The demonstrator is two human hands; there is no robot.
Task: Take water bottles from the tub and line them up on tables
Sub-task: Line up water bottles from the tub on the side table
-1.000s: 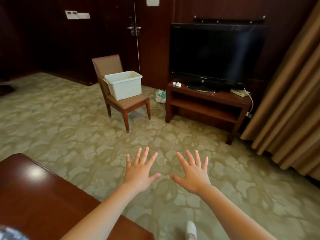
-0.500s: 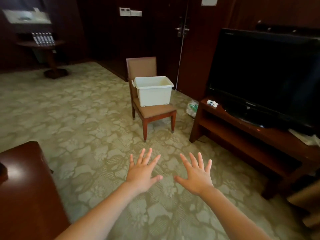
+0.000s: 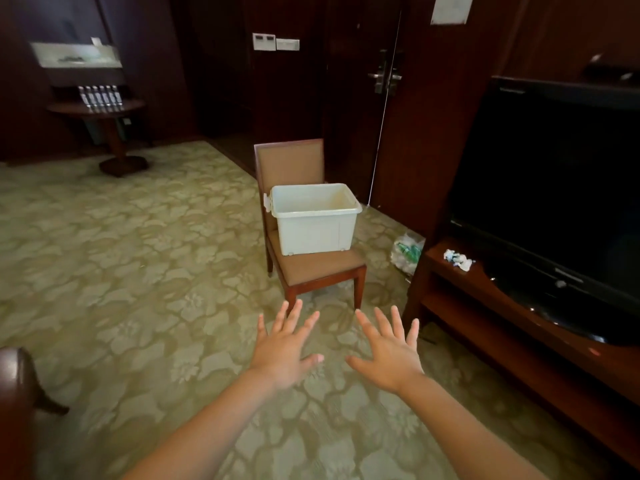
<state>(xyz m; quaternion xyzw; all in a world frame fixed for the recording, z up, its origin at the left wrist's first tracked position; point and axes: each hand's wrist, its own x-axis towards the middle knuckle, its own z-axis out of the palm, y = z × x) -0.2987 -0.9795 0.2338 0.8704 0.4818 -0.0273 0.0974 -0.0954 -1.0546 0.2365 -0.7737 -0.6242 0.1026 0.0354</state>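
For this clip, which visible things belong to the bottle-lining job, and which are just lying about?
Job:
- white plastic tub on the brown upholstered chair
- row of clear water bottles on the round dark wooden table
- left hand and right hand, both empty

Lying about:
- black flat-screen television
- crumpled white wrapper on the wooden stand
- clear plastic bag on the floor

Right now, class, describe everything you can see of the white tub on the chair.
The white tub is a rectangular bin of what looks like plastic, open-topped with no lid, a thick rolled rim and a small latch tab on its left end. It stands upright on the chair seat, near the backrest. Small feet show beneath. No bottles are visible inside from here. Nothing else touches it.
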